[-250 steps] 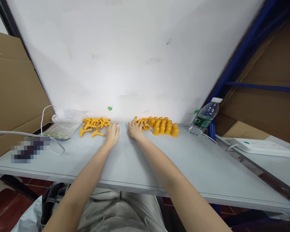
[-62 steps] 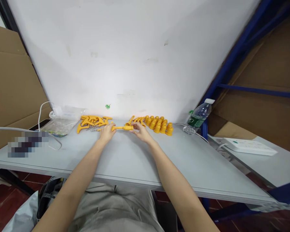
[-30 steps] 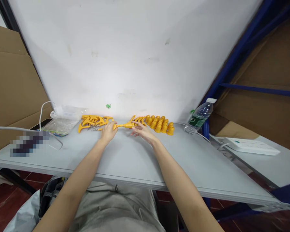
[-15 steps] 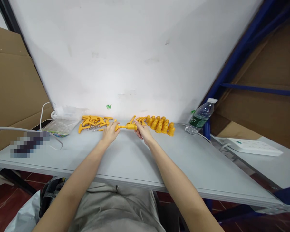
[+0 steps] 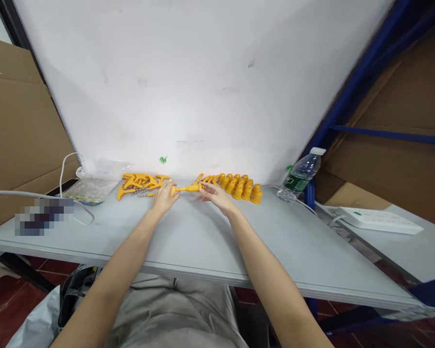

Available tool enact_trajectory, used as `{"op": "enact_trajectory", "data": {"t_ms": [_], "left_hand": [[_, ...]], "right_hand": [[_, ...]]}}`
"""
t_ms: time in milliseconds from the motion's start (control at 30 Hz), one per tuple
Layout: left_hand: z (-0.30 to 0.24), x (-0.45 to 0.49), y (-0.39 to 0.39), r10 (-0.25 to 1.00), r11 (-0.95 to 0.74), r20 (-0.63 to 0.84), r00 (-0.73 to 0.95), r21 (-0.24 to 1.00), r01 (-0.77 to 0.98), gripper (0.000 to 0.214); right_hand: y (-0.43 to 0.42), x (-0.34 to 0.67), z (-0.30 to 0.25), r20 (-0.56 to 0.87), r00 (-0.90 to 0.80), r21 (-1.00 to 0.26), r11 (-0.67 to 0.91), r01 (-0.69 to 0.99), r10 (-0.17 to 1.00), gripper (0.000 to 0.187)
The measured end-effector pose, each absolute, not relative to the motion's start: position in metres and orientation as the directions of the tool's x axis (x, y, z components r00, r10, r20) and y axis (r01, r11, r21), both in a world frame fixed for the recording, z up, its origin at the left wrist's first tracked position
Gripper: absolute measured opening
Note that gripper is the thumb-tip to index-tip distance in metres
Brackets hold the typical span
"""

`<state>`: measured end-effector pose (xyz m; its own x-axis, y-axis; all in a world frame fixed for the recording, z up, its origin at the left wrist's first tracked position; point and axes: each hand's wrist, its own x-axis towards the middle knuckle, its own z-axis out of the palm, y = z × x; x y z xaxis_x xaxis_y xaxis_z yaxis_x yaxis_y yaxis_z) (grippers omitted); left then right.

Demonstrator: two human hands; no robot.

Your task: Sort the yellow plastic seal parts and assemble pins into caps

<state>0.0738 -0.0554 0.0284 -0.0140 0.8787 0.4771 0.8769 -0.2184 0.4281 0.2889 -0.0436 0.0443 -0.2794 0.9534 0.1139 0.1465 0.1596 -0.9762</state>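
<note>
A yellow plastic corkscrew [image 5: 190, 188] with a ribbed shaft and a wider sleeve lies level between my two hands, just above the table. Wrapped around its left end is my left hand [image 5: 163, 199], which hides the handle. At the sleeve's right end, my right hand [image 5: 217, 197] pinches with thumb and forefinger, the other fingers loosely bent. Left of my hands lies a pile of yellow T-shaped handles [image 5: 139, 180] with metal spirals. Behind my right hand lie several slim yellow pieces [image 5: 212, 179], next to rows of yellow cup-shaped parts [image 5: 242, 187].
A clear plastic bag [image 5: 94, 188] and white cables lie on the left, near a blurred-out item [image 5: 43, 216]. A tilted water bottle [image 5: 301, 173] leans at the right by the blue rack [image 5: 322, 140]. Beyond it sits a white power strip [image 5: 380, 221]. A white wall backs the grey table [image 5: 199, 241].
My right hand has shifted slightly, with its fingers straighter and more at the sleeve's end. The sleeve's right end has tilted up a little. My left hand has barely moved.
</note>
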Motion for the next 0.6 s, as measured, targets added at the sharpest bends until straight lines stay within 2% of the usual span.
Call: {"op": "enact_trajectory", "data": {"t_ms": [600], "left_hand": [[0.0273,0.0738,-0.0546,0.866,-0.246,0.500,-0.002,0.430,0.869,0.027]], "right_hand": [[-0.0414,0.2867,0.0417,0.124,-0.251,-0.978,0.162,0.133,0.960,0.053]]}}
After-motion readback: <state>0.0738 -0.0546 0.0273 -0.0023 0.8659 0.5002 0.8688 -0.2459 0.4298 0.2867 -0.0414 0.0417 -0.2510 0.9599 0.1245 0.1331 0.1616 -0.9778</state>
